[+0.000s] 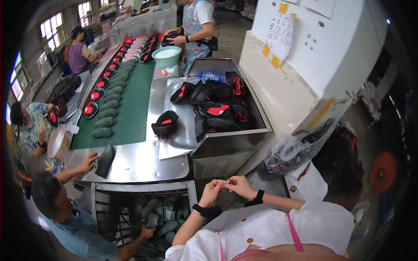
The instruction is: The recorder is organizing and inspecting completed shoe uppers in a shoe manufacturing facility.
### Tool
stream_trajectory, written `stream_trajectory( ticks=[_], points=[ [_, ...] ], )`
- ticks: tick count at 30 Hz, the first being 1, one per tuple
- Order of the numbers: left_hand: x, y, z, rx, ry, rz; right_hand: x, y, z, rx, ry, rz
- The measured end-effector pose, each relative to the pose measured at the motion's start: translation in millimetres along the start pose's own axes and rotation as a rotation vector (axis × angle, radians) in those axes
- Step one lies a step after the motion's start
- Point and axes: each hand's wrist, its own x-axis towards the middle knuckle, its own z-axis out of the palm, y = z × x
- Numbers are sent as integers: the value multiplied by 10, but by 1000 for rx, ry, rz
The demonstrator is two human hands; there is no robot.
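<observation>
Fingers: fingertips of both hands are pinched together on something tiny and thin, too small to identify, held in the air in front of the chest.
Left hand [212, 190]: closed narrowly on the small item, black strap at the wrist.
Right hand [240, 185]: meets the left, also pinching; black band on the wrist.
Step in hand: seemingly fine fingertip work on the small piece.
Next move calls for: probably a steady pinch and close precision.
Steel table [139, 163]: just ahead, edge near the hands.
Tray of black-and-red shoe uppers [217, 111]: beyond, well apart.
Co-worker's hand [89, 162]: rests on a green shoe last [104, 160].
</observation>
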Motion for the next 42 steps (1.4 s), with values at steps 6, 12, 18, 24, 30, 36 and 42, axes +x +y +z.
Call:
stream_trajectory(
  ticks=[6, 12, 18, 24, 30, 36, 42],
  points=[
    [-137, -104, 494, 159, 20, 229, -391, 30, -349, -120, 98, -121],
    [-460, -393, 1333, 191, -130, 170, -1251, 202, -890, -375, 332, -394],
    [-888, -574, 1977, 839, -98, 321, -2083, 687, -1242, 124, 184, -83],
    [-950, -239, 2420, 997, -166, 532, -2517, 306, -1599, 558, -8, -71],
    [-1190, 173, 2797, 1014, -209, 649, -2813, -77, -1628, 1006, 106, -276],
    [-1411, -57, 2701, 900, -188, 494, -2960, 180, -1480, 988, 138, -231],
    [-1509, -494, 2436, 816, -305, 450, -3275, 388, -1150, 502, 307, -128]
  ],
)
